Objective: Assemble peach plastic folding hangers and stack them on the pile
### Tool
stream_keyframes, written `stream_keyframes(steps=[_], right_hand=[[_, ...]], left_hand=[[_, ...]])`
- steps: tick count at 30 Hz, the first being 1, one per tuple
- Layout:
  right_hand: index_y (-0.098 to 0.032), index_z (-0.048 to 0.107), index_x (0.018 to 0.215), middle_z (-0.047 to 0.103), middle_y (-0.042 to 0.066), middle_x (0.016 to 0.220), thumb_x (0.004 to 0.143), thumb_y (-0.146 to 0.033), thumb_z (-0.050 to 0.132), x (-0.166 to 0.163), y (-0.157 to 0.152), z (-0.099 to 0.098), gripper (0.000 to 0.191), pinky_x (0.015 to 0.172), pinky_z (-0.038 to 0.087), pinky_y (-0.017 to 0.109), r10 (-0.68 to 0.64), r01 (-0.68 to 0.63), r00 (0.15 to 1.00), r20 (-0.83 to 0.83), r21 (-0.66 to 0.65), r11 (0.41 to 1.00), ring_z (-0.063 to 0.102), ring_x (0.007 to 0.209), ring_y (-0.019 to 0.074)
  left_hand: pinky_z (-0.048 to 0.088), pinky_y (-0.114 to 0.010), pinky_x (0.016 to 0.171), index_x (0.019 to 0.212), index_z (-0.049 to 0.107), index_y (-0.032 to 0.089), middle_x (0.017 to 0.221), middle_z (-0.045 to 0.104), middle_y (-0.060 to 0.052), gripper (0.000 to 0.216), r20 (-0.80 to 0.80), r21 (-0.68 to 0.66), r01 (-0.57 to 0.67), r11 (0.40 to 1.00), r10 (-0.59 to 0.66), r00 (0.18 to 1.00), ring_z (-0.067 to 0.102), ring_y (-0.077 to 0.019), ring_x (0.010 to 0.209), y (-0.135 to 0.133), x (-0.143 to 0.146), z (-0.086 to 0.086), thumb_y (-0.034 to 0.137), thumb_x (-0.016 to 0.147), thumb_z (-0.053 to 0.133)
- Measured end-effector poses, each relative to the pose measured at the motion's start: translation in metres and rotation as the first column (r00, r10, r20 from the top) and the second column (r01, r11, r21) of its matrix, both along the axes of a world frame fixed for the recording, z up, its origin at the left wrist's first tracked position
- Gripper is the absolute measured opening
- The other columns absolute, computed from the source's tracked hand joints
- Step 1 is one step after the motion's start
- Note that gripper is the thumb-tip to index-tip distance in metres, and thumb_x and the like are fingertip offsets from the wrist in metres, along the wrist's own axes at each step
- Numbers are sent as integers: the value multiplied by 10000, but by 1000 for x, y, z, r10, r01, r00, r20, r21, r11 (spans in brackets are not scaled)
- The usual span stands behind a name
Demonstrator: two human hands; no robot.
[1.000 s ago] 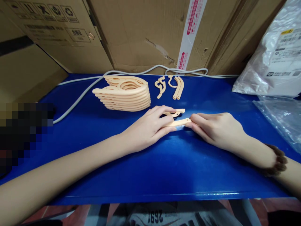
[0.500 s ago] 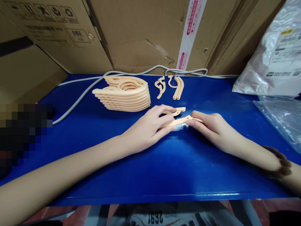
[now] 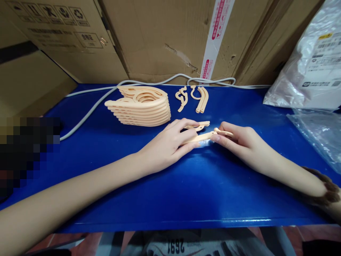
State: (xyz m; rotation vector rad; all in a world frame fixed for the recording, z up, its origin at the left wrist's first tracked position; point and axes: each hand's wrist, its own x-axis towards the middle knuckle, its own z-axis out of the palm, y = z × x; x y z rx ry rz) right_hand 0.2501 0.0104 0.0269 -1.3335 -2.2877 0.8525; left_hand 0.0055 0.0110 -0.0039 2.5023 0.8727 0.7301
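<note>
My left hand [image 3: 177,140] is closed on a beige plastic hanger arm [image 3: 204,137], its thumb on the near side and fingers over the top. A second beige piece [image 3: 203,126] with a small hole sticks out beyond those fingers. My right hand [image 3: 237,138] pinches a thin curved beige piece [image 3: 225,133], which looks like a hanger hook, between thumb and forefinger. Its rounded end lies at the tip of the hanger arm; whether the two are joined I cannot tell. Behind my left hand stands a stack of beige folding hangers [image 3: 144,110].
Loose hanger parts [image 3: 182,99] lie at the back of the blue table [image 3: 170,199], with a hook [image 3: 195,93] and two curved arms [image 3: 202,100] beside them. A white cable [image 3: 87,122] runs along cardboard boxes [image 3: 160,39]. Plastic bags [image 3: 301,78] occupy the right side.
My right hand has shifted slightly right and its fingers have loosened a little, so more of the curved piece shows. My left hand stays in place.
</note>
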Motion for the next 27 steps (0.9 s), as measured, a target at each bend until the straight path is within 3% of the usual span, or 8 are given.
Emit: stream_keyframes(steps=[4, 12, 18, 27], right_hand=[[-214, 466, 786, 554, -23, 708, 945, -558, 498, 0, 0, 1, 381, 550, 345, 256, -7, 6, 999, 35, 4, 1000, 474, 620, 132], [-214, 479, 772, 496, -50, 581, 999, -516, 393, -2, -1, 0, 387, 534, 324, 246, 65, -72, 995, 82, 92, 993, 426, 491, 112], [-224, 450, 780, 496, -34, 523, 1018, -488, 314, 1, -2, -3, 381, 492, 260, 249, 49, -114, 955, 294, 209, 971, 464, 445, 133], [-224, 472, 796, 570, 9, 544, 1018, -573, 157, 5, -3, -7, 520, 459, 197, 252, -20, -203, 871, 490, 397, 895, 491, 440, 155]], left_hand=[[366, -374, 1137, 1170, 605, 200, 1403, 509, -83, 239, -2, -30, -11, 1000, 11, 1000, 454, -218, 1332, 0, 0, 0, 303, 1034, 437], [367, -377, 1136, 1129, 600, 197, 1424, 494, -86, 238, -19, -25, -5, 1000, 5, 1000, 448, -224, 1338, -1, 0, 1, 316, 1041, 413], [353, -379, 1138, 1011, 614, 183, 1434, 478, -84, 247, -44, -20, 2, 1000, -3, 999, 441, -217, 1332, -1, 0, 1, 310, 1045, 406], [351, -376, 1135, 1080, 628, 186, 1463, 469, -75, 254, -66, -16, 0, 1000, -1, 998, 448, -214, 1317, -2, 1, 2, 321, 1045, 415]])
